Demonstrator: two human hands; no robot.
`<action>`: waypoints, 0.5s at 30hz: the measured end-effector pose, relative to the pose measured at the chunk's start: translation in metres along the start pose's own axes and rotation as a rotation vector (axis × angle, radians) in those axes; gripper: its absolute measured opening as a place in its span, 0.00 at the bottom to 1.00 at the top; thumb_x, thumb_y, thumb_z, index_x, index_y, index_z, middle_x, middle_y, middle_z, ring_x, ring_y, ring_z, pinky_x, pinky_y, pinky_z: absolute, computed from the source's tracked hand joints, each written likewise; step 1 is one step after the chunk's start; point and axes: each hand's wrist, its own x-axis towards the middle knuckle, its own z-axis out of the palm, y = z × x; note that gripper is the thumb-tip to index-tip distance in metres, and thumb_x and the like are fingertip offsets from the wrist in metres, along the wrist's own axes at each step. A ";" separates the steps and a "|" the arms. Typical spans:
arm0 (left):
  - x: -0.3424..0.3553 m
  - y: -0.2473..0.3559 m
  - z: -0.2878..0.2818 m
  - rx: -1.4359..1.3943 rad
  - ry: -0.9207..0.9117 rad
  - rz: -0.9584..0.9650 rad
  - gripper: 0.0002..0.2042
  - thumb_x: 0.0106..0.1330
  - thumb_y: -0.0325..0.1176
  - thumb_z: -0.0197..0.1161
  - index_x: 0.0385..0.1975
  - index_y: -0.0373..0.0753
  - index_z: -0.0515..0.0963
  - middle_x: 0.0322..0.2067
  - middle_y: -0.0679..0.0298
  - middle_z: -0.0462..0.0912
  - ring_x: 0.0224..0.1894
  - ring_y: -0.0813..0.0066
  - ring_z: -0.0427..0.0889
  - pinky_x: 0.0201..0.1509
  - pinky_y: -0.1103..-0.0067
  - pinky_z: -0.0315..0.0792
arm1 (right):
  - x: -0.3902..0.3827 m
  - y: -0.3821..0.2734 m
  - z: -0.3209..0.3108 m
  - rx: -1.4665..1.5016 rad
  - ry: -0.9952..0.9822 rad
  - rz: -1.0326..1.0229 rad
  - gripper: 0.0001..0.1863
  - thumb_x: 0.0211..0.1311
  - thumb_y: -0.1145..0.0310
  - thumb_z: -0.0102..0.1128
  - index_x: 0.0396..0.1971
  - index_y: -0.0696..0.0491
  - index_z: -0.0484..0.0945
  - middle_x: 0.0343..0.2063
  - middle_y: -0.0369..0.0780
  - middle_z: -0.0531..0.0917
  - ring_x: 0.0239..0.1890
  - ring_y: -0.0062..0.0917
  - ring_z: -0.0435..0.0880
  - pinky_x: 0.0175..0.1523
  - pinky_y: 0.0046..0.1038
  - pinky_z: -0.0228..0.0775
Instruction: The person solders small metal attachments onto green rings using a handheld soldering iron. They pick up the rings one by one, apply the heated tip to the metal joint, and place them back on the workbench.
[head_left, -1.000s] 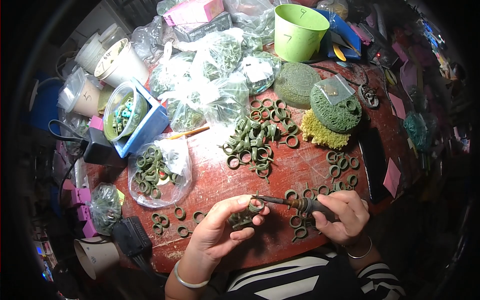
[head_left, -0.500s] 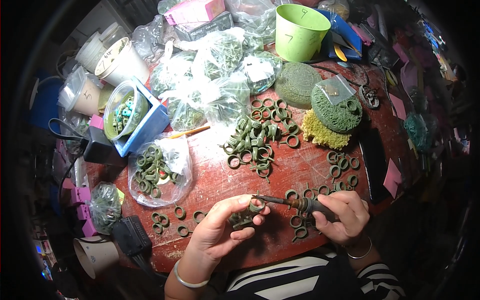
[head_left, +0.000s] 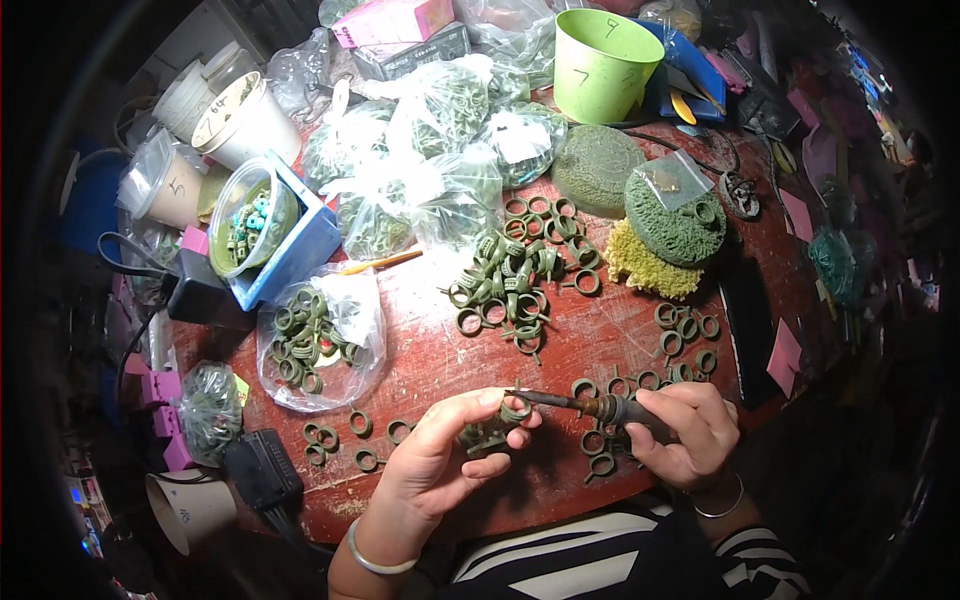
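Observation:
My left hand [head_left: 447,447] pinches a dark green ring [head_left: 516,409] between thumb and fingers. More green ring pieces [head_left: 482,436] sit in the palm, partly covered by the fingers. My right hand [head_left: 692,430] is wrapped around the dark handle of a soldering iron [head_left: 592,405], which lies almost level and points left. Its dark tip meets the top of the ring, or stops just short of it; I cannot tell which. Loose green rings with short stems [head_left: 600,465] lie beside and partly under the right hand. A few others [head_left: 361,423] lie left of my left wrist.
A heap of green rings [head_left: 510,285] lies mid-table. Left of it are an open plastic bag of rings [head_left: 320,340] and a blue bin [head_left: 290,235]. Filled bags [head_left: 430,110], a lime-green bucket [head_left: 607,66] and round green pads [head_left: 675,222] stand behind. A black box [head_left: 263,470] sits front left.
Both hands, the ring and the iron hold practically the same pose. The whole view has shifted very slightly.

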 end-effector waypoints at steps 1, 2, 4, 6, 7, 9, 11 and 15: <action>0.000 0.000 -0.001 -0.012 0.005 -0.006 0.14 0.73 0.32 0.52 0.47 0.25 0.76 0.45 0.46 0.77 0.40 0.71 0.75 0.21 0.92 0.65 | 0.000 0.000 0.000 0.000 0.000 0.000 0.19 0.53 0.68 0.75 0.45 0.56 0.84 0.32 0.38 0.80 0.24 0.27 0.83 0.26 0.26 0.78; 0.000 0.000 0.000 -0.012 0.004 -0.006 0.14 0.73 0.32 0.52 0.47 0.25 0.76 0.45 0.46 0.77 0.40 0.71 0.75 0.21 0.92 0.65 | 0.000 -0.001 -0.001 -0.003 -0.002 0.004 0.19 0.53 0.68 0.75 0.45 0.56 0.84 0.32 0.38 0.80 0.25 0.27 0.83 0.26 0.26 0.78; 0.000 0.000 0.001 -0.007 0.007 -0.005 0.14 0.73 0.31 0.52 0.47 0.25 0.76 0.45 0.47 0.77 0.40 0.71 0.75 0.21 0.92 0.65 | -0.001 -0.001 -0.001 -0.004 -0.005 0.009 0.19 0.52 0.68 0.76 0.45 0.56 0.84 0.32 0.38 0.80 0.25 0.27 0.83 0.26 0.26 0.78; 0.000 0.000 0.001 -0.007 0.011 -0.006 0.14 0.73 0.31 0.51 0.47 0.25 0.76 0.45 0.47 0.77 0.40 0.71 0.75 0.21 0.92 0.65 | -0.003 0.000 -0.001 0.017 0.010 0.013 0.19 0.52 0.68 0.76 0.44 0.56 0.84 0.32 0.38 0.80 0.26 0.27 0.83 0.27 0.26 0.79; 0.000 0.000 0.001 -0.006 0.015 -0.007 0.14 0.73 0.31 0.51 0.47 0.25 0.76 0.45 0.47 0.77 0.40 0.71 0.75 0.21 0.91 0.65 | -0.003 0.000 -0.001 0.017 0.010 0.013 0.19 0.52 0.68 0.76 0.44 0.56 0.84 0.32 0.38 0.80 0.26 0.27 0.83 0.27 0.26 0.79; 0.000 0.000 0.001 -0.006 0.015 -0.006 0.14 0.73 0.31 0.51 0.47 0.25 0.76 0.45 0.47 0.77 0.40 0.71 0.75 0.21 0.91 0.65 | -0.002 -0.001 -0.001 0.017 -0.006 0.017 0.19 0.52 0.68 0.76 0.44 0.56 0.84 0.32 0.38 0.80 0.26 0.27 0.83 0.27 0.27 0.79; 0.001 0.000 0.001 -0.006 0.015 -0.007 0.14 0.73 0.31 0.51 0.47 0.25 0.76 0.45 0.47 0.77 0.40 0.72 0.75 0.21 0.91 0.65 | -0.002 0.000 -0.001 0.010 -0.008 0.017 0.19 0.52 0.68 0.76 0.44 0.56 0.84 0.32 0.38 0.80 0.26 0.27 0.83 0.27 0.27 0.79; 0.000 0.000 0.001 -0.011 0.023 -0.011 0.14 0.73 0.31 0.51 0.47 0.25 0.76 0.45 0.47 0.77 0.40 0.72 0.75 0.21 0.91 0.65 | -0.001 0.000 0.000 0.004 -0.007 0.009 0.19 0.52 0.67 0.76 0.44 0.56 0.84 0.32 0.38 0.81 0.26 0.27 0.83 0.27 0.27 0.79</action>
